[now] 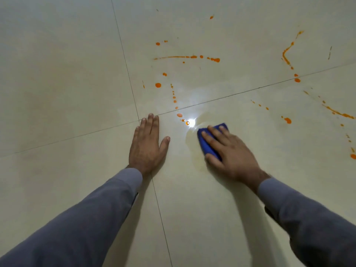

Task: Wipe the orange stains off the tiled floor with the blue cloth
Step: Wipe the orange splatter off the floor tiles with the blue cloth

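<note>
We found the person crouched over the tiled floor (pixel 77 74), both forearms in grey sleeves (pixel 96 209) reaching forward. The right hand (pixel 229 151) lay on the blue cloth (pixel 207 145), which was folded into a compact pad flat on the floor right of centre. Its fingers (pixel 215 132) were spread fairly straight over the top of the pad and the thumb lay along its near left edge; we judged this a downward press rather than a pinch. The left hand (pixel 148 143) rested flat on the floor, just left of the cloth but apart from it, fingers straight and holding nothing, apparently bracing the body.

We judged the wiping to be in hand and at an early stage. A pale yellowish smear (pixel 194 149) ringed the cloth, which we took for thinned residue. Most of the orange stains (pixel 192 57) were untouched: a dotted trail (pixel 174 97) running from the far side toward a bright glare spot (pixel 190 122) just left of the cloth, a streak with blobs farther off, a long streak (pixel 287 53) at far right, and splashes (pixel 339 113) along the right side.

In our opinion the next move called for the pad to be pushed, under firm pressure, to the far left through the nearest drops, then over the smear. The wet residue might spread rather than lift unless a clean face of the cloth were turned down.
</note>
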